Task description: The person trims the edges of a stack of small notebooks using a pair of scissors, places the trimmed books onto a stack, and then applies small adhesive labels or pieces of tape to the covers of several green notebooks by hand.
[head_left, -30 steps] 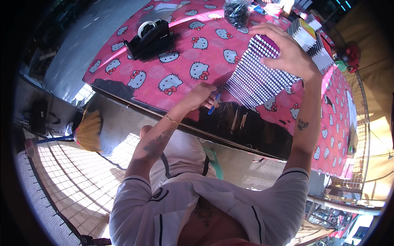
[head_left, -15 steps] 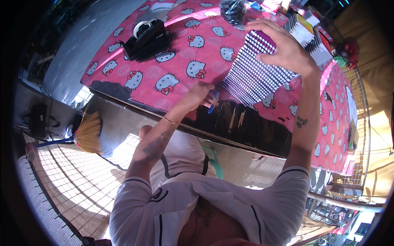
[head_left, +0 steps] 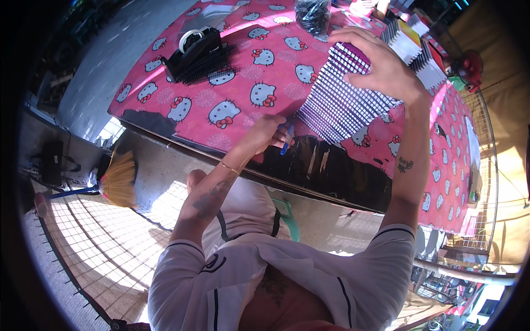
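Observation:
A tall stack of spiral-bound notebooks [head_left: 348, 102] stands on the table, its dark and white edges showing in rows. My right hand [head_left: 381, 69] is spread across the top of the stack, thumb on the near side and fingers over the far side, steadying it. My left hand [head_left: 270, 132] is closed around a slim blue tool [head_left: 286, 140] by the table's front edge, beside the foot of the stack. Most of the tool is hidden by the fingers, so its kind does not show.
A pink patterned cloth [head_left: 204, 124] covers the table, torn along the front. A black tape dispenser [head_left: 193, 49] sits at the back left. A dark item in clear plastic [head_left: 313, 16] and more notebook stacks [head_left: 406, 41] stand behind. A broom [head_left: 118, 179] is on the left.
My left hand and the blue tool have shifted very slightly. My right hand stays on the stack.

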The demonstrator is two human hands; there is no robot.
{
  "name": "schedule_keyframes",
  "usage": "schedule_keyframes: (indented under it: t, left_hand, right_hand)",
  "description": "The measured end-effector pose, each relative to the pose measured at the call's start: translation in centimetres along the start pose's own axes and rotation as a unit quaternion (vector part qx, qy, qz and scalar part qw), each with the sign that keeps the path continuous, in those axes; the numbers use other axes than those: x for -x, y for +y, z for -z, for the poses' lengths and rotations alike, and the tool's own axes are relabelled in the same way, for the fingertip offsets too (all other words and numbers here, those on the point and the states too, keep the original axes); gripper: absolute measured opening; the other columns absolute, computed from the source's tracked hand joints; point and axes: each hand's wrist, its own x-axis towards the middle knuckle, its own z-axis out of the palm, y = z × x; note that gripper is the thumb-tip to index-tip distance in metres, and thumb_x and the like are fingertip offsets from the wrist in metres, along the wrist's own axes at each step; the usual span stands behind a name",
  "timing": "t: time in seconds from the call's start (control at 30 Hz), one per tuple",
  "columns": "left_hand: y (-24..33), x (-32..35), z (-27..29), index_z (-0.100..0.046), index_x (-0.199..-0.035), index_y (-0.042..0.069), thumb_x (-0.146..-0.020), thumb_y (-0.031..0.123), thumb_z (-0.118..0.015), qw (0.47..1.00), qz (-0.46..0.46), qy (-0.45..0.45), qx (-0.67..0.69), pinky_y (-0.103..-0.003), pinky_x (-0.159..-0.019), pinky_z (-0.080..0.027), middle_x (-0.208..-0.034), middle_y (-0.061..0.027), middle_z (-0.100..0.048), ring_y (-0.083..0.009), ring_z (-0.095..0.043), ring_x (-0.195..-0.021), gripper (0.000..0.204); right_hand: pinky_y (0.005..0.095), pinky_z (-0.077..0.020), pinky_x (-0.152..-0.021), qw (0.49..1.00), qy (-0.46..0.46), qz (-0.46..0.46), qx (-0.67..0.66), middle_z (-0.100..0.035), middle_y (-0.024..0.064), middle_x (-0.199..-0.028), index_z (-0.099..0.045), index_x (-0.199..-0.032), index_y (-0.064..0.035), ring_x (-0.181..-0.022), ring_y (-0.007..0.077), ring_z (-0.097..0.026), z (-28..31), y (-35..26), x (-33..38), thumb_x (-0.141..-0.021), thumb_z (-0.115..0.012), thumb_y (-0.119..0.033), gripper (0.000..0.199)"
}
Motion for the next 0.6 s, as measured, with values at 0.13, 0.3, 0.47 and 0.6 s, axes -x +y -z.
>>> schedule_keyframes:
  t: [0.13, 0.3, 0.47, 0.6]
  left_hand:
    - [-0.39, -0.08, -0.08, -0.057, -0.094, -0.009, -0.098, 0.020, -0.043, 1.000, -0.011, 0.005, 0.016, -0.035, -0.057, -0.058, -0.082, -0.0176, -0.064, -0.0287, -0.069, -0.070, 0.033]
    - [-0.68, -0.39, -0.25, -0.058, -0.094, -0.009, -0.098, 0.019, -0.043, 0.999, -0.028, 0.029, -0.008, -0.035, -0.058, -0.058, -0.082, -0.0166, -0.064, -0.0272, -0.068, -0.068, 0.032]
    - [-0.62, -0.40, 0.14, -0.058, -0.095, -0.009, -0.098, 0.019, -0.044, 0.999, -0.044, 0.008, -0.024, -0.034, -0.058, -0.058, -0.083, -0.0178, -0.065, -0.0263, -0.068, -0.067, 0.032]
    - [0.02, -0.27, -0.24, -0.058, -0.096, -0.009, -0.098, 0.020, -0.044, 1.000, -0.009, 0.019, -0.023, -0.034, -0.058, -0.057, -0.082, -0.0180, -0.066, -0.0266, -0.069, -0.069, 0.033]
  right_hand:
    - [0.0392, -0.0354, -0.111, 1.000, -0.003, -0.003, 0.001, -0.054, 0.0104, -0.130, -0.054, -0.126, -0.0131, -0.128, 0.0296, -0.047, 0.04, -0.17, -0.12, -0.071, -0.069, -0.013, 0.057]
    - [0.0393, -0.0353, -0.111, 1.000, -0.005, -0.007, -0.001, -0.053, 0.0105, -0.130, -0.054, -0.126, -0.0131, -0.128, 0.0296, -0.047, 0.02, -0.12, -0.13, -0.071, -0.069, -0.013, 0.058]
    - [0.0395, -0.0355, -0.110, 1.000, -0.006, -0.004, -0.002, -0.053, 0.0102, -0.130, -0.054, -0.127, -0.0130, -0.128, 0.0296, -0.047, 0.08, -0.09, -0.06, -0.071, -0.070, -0.013, 0.058]
    - [0.0390, -0.0358, -0.110, 1.000, -0.005, -0.005, -0.005, -0.054, 0.0091, -0.129, -0.054, -0.126, -0.0127, -0.128, 0.0294, -0.047, -0.07, 0.01, 0.01, -0.071, -0.070, -0.012, 0.057]
